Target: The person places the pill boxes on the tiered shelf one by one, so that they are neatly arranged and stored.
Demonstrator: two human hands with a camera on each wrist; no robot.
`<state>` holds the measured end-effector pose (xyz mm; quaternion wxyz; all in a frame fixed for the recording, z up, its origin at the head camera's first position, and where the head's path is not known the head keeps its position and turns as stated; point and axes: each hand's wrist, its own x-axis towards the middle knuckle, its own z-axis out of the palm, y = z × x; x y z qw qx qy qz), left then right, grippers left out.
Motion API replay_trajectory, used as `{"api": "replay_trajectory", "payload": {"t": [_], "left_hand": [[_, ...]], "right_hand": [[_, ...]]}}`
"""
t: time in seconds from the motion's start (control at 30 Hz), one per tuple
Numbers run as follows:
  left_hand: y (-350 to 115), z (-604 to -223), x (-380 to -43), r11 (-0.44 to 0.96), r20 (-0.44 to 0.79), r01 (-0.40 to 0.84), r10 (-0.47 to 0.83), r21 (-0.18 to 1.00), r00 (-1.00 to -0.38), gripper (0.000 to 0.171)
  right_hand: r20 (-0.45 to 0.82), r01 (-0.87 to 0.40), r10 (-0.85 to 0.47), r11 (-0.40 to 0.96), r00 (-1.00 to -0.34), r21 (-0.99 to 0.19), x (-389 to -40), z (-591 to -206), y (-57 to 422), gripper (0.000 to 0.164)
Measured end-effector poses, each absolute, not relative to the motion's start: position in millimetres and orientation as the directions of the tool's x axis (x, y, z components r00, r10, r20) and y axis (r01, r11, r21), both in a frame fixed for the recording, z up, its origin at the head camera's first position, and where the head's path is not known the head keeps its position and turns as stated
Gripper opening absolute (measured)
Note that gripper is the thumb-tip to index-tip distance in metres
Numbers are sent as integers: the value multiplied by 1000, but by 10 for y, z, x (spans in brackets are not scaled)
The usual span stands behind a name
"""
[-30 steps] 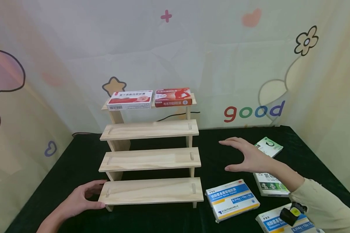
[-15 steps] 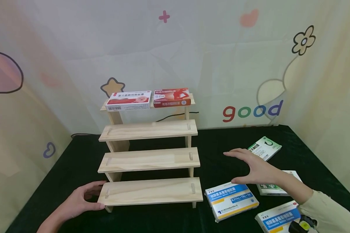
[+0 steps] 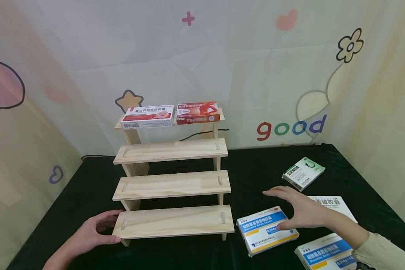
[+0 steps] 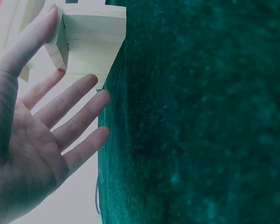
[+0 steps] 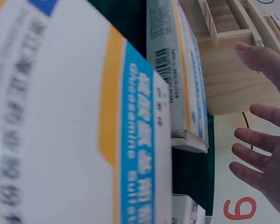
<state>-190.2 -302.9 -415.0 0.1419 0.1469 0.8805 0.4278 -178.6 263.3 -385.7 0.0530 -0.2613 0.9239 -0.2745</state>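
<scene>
A stepped wooden display stand (image 3: 175, 221) has several bare-wood tiers. My left hand (image 3: 87, 234) is at the left end of its lowest board, with thumb at the front corner and index finger at the rear corner, gripping the end between them. In the left wrist view, the other fingers of the left hand (image 4: 42, 135) stretch out free. My right hand (image 3: 302, 208) is spread over a blue-and-white medicine box (image 3: 263, 234), thumb overlapping its printed top in the head view. Nothing lies between the fingers of the right hand (image 5: 266, 144) in the right wrist view.
Two medicine boxes, one white and red (image 3: 148, 117) and one red (image 3: 198, 113), lie on the top tier. Right of the stand lie a green-and-white box (image 3: 304, 173), a white box (image 3: 334, 202) partly behind my forearm, and another blue-and-white box (image 3: 324, 253). Dark green cloth (image 3: 253, 168) covers the table.
My right hand has come down and slightly right, from beside the green-and-white box to over the nearer blue-and-white box. My left hand stays at the stand's lowest board.
</scene>
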Motion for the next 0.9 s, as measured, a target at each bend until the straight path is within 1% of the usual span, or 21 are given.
{"api": "replay_trajectory", "payload": {"t": [0.23,0.33,0.67,0.9], "left_hand": [[-3030,-4152,-1894,595,-122,136,372,793,-920,63],[-3029,-4151,-1894,595,-121,138,374,792,-919,63],[-3037,-4168,-1894,593,-118,141,375,792,-919,63],[-3036,-4172,-1900,594,-118,139,373,792,-920,63]], "right_hand": [[-47,-431,-541,717,-840,-548,-1723,-3931,2633,75],[-63,-431,-545,723,-836,-540,-1701,-3955,2631,75],[-89,-434,-539,756,-838,-490,-1654,-4023,2652,73],[-83,-432,-527,768,-846,-473,-1636,-4043,2653,73]]}}
